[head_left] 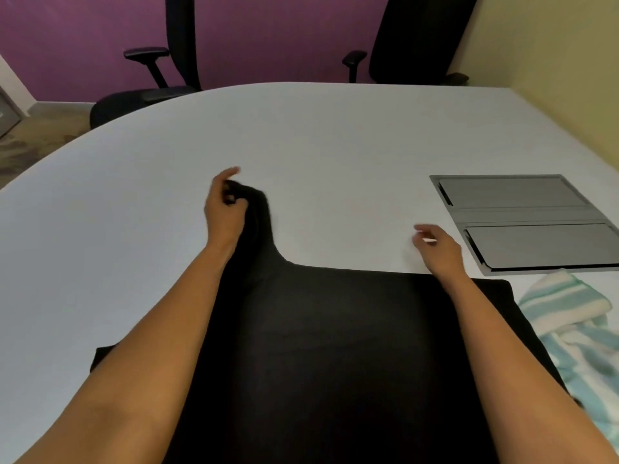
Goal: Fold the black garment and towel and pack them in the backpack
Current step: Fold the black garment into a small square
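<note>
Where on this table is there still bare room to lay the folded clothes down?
The white oval table lies bare along its far side, below the two black office chairs, and to the left of the left hand. The right near corner is crowded: black garment, striped teal-and-white towel and grey metal cable hatch.

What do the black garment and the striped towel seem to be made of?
Black garment: soft matte fabric, perhaps cotton knit; it drapes and bunches where the left hand grips it. Striped towel: probably terry cloth; thick, fluffy, crumpled folds.
</note>
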Motion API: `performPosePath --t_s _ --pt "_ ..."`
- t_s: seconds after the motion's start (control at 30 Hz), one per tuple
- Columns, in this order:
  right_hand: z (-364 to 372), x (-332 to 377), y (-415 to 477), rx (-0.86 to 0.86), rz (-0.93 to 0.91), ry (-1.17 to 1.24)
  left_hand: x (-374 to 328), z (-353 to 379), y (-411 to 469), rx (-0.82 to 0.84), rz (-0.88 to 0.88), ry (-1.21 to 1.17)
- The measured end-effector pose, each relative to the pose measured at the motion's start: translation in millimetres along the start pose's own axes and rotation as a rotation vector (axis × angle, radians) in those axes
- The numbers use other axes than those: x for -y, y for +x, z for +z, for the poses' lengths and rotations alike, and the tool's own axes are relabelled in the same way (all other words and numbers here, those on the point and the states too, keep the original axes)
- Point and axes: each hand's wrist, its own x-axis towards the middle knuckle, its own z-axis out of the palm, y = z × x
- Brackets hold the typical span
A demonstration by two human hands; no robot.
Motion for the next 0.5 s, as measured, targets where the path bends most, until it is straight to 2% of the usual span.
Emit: performPosePath --t_s 0.1,0.13,0.17,0.2,0.27,0.3,0.33,0.43,0.5 --pt "19 54 2 0.248 0.095 0.436 -27 4 -37 0.297 0.603 0.220" --pt "24 71 1 0.313 0.102 0.529 -33 6 -51 0.433 0.749 0.265" --pt "29 83 -1 0.350 0.099 0.577 -35 8 -65 0.604 0.801 0.315" --pt "34 92 -3 0.366 0.088 0.579 -38 7 -77 0.797 0.743 0.389" --pt "43 98 -7 0.383 0.059 0.486 -35 2 -90 1.153 0.372 0.517" --pt "48 96 -10 0.388 0.045 0.413 -31 -2 -91 1.206 0.199 0.494" --pt "52 92 -14 0.385 0.030 0.345 -24 -7 -88 1.156 0.113 0.437" --pt "67 76 -27 0.326 -0.065 0.144 1 -16 -70 0.673 0.081 0.381" --pt "81 74 -38 0.340 -0.145 0.007 20 -18 -58 0.439 0.014 0.414"
